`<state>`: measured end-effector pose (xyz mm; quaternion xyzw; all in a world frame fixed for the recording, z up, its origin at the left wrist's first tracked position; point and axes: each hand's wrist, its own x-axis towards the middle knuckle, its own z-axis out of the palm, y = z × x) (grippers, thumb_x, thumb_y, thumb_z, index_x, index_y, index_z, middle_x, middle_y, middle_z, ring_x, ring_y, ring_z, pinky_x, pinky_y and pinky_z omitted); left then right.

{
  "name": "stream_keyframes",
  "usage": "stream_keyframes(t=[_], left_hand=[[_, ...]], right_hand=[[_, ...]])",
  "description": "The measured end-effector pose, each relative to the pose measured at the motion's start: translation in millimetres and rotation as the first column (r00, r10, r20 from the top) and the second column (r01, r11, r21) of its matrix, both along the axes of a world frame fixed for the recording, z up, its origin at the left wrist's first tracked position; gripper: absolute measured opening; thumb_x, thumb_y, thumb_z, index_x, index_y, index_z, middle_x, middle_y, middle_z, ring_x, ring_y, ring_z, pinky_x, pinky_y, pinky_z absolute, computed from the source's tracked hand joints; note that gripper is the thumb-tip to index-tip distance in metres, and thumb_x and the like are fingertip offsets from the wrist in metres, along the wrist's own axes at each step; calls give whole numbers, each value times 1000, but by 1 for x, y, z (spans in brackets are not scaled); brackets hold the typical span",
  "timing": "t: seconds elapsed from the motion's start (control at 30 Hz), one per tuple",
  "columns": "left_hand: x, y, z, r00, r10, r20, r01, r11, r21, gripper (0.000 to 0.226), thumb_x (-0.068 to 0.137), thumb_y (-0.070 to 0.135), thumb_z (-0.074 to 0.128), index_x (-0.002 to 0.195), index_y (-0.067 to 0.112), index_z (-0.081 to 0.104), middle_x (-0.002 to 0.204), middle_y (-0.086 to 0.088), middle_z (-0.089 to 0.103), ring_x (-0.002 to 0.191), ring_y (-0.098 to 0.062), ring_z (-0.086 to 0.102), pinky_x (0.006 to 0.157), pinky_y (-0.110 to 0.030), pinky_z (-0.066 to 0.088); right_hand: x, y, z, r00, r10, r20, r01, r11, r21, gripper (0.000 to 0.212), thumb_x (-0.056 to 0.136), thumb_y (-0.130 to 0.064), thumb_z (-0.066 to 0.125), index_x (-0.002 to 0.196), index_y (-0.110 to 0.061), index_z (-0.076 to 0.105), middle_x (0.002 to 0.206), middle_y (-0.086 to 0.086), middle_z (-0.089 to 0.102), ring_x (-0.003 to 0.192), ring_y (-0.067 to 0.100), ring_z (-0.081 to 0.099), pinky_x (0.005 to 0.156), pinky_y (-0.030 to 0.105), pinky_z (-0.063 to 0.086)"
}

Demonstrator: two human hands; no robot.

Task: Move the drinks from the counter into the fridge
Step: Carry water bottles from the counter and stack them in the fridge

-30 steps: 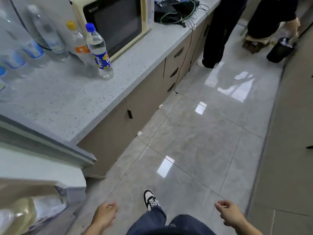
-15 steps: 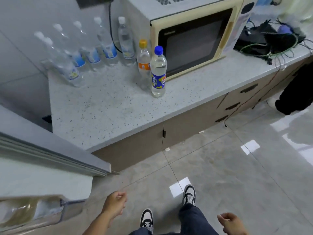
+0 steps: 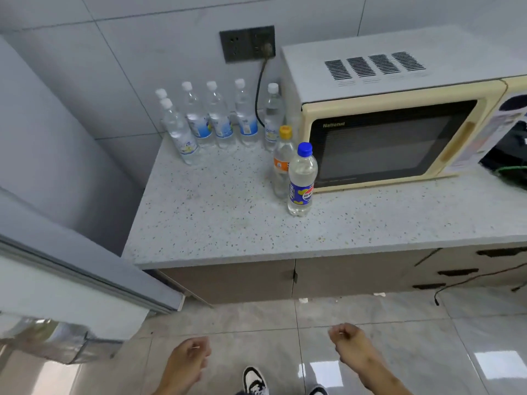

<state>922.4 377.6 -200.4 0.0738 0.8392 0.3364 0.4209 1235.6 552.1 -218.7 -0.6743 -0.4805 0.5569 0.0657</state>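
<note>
A blue-capped clear bottle (image 3: 302, 181) stands on the speckled counter (image 3: 228, 223), just in front of a yellow-capped bottle (image 3: 282, 158). Several white-capped water bottles (image 3: 216, 118) line the back wall. The open fridge door (image 3: 71, 286) juts in at the left, its door shelf (image 3: 62, 340) holding bottles that are blurred. My left hand (image 3: 188, 360) and my right hand (image 3: 349, 343) hang low over the floor in front of the counter, fingers loosely curled, holding nothing.
A cream microwave (image 3: 399, 121) fills the counter's right side, right beside the two capped bottles. A dark bag with cables (image 3: 510, 163) lies at the far right. Cabinet drawers (image 3: 456, 272) sit below, with a cord hanging across them. My shoes (image 3: 255, 382) stand on glossy tiles.
The view has swung left from the floor to face the counter squarely. Both hands stay low and hold nothing; the right hand has come forward and inward.
</note>
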Motion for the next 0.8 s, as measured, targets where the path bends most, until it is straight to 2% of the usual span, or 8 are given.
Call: stream_keyframes(t=[0.1,0.17,0.27,0.43,0.53,0.63,0.7,0.8], left_hand=[[-1,29,20,998,54,-37,-50,994,96,5,90,20,69,91,16,71,76,-2,76,70,-21,67,53,-29,52],[-7,50,34,996,58,-67,-46,983,180,7,93,24,66,92,20,71,79,2,76,76,-18,70,57,-26,56],[-24,88,60,993,88,-84,-58,948,313,9,95,29,63,93,24,70,81,3,75,77,-16,70,60,-25,58],[-56,157,101,974,175,-142,-90,881,465,10,96,27,59,104,30,65,95,5,72,88,-14,69,67,-24,59],[-79,196,122,951,261,-163,-139,837,530,17,95,25,59,110,34,62,103,6,68,90,-10,68,59,-15,55],[-105,230,138,927,345,-144,-196,778,597,22,94,26,59,114,36,59,110,7,63,94,-10,65,56,-13,52],[-122,255,149,900,419,-122,-263,743,615,25,93,27,60,115,37,57,113,8,61,94,-9,63,57,-14,51],[-149,294,166,847,507,-160,-328,734,594,32,93,28,62,121,39,53,120,8,59,95,-9,59,74,-29,59]], right_hand=[[-47,30,25,990,105,-98,-97,992,82,13,93,-17,64,83,-9,67,70,-1,59,68,16,52,65,26,42],[-81,50,43,973,186,-136,-166,975,145,9,94,-21,65,88,-15,67,76,-2,63,70,13,55,68,25,45],[-132,79,69,938,284,-200,-231,940,253,8,93,-22,67,99,-18,68,83,-4,65,76,11,60,73,25,50],[-208,128,115,886,385,-259,-270,882,387,5,92,-26,67,97,-27,67,81,-7,67,73,9,63,65,18,49],[-256,161,141,859,438,-264,-291,843,453,9,93,-29,66,102,-30,65,89,-5,68,79,12,64,65,18,50],[-304,196,162,851,443,-282,-266,827,496,15,93,-30,67,107,-28,63,97,-2,65,81,13,62,66,24,54],[-334,220,175,865,434,-250,-260,816,516,24,93,-32,67,115,-26,61,103,-4,63,87,12,61,74,30,57],[-379,258,194,889,417,-189,-250,787,564,39,92,-34,66,128,-25,56,120,-5,59,102,15,60,89,38,56]])
